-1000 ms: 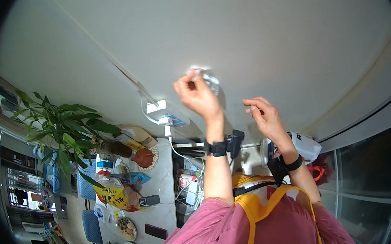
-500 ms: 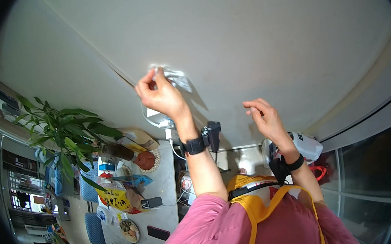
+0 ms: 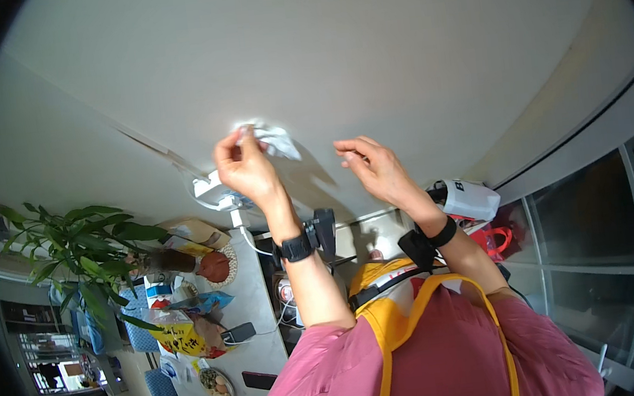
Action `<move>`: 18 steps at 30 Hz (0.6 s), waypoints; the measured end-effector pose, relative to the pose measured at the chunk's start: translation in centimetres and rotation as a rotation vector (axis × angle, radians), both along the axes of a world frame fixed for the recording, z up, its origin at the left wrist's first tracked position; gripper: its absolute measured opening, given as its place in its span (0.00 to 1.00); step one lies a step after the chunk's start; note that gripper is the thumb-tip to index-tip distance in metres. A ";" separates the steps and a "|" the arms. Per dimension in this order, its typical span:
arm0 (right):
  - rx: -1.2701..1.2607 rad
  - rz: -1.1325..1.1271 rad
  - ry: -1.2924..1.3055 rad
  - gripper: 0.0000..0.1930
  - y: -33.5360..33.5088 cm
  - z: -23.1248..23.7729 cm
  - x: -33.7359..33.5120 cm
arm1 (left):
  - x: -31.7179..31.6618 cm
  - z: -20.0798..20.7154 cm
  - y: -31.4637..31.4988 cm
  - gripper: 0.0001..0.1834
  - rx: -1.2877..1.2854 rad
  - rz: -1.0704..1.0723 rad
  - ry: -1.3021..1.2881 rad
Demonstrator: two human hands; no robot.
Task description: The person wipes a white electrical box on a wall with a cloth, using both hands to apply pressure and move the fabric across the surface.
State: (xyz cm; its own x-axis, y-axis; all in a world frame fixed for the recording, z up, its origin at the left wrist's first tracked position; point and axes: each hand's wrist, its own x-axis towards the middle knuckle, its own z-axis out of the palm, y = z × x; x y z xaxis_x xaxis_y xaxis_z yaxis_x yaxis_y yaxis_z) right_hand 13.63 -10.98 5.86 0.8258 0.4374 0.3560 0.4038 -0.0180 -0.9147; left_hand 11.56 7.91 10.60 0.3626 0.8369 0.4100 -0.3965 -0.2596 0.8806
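Raised against the pale wall (image 3: 394, 51), my left hand (image 3: 251, 172) pinches a crinkled, shiny, clear-to-silver piece of thin plastic (image 3: 279, 142), which sticks out to the right of my fingers. Its exact kind cannot be made out. To the right and apart from it, my right hand (image 3: 379, 168) holds nothing; its fingers are loosely bent and apart, pointing left. Below and left of my left hand, white plugs and adapters (image 3: 211, 184) sit at the wall with a white cable hanging down. Black straps with small devices circle both wrists.
On the left a marble-topped table (image 3: 262, 339) carries a leafy plant (image 3: 87, 249), a yellow snack bag (image 3: 181, 337), a phone (image 3: 259, 379), a dark charger (image 3: 238, 333) and plates of food (image 3: 217, 386). At the right are a white bag (image 3: 470, 199) and glass panes (image 3: 586, 224).
My right hand has moved left, closer to my left hand. The left hand still pinches the plastic. The view has shifted, so the table sits lower and further left.
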 end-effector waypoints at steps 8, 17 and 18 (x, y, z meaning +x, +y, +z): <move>0.130 -0.079 0.116 0.15 -1.8 0.9 -0.4 | -0.3 0.1 -7.3 0.07 0.114 -0.565 0.299; 0.086 -0.402 0.074 0.11 -7.7 1.7 1.9 | 1.9 -0.6 -11.2 0.11 0.145 -0.526 0.219; 0.088 -0.412 0.075 0.11 -8.0 2.0 1.9 | 2.1 -0.7 -11.4 0.12 0.159 -0.520 0.193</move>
State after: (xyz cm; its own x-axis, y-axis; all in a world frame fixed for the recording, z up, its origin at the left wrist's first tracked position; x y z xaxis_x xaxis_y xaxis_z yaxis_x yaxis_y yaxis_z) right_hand 15.49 -18.94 7.91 0.9503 0.0361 0.3091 0.3111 -0.0847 -0.9466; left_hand 13.69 -3.54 9.88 0.7905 0.4625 0.4016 -0.3434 -0.2083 0.9158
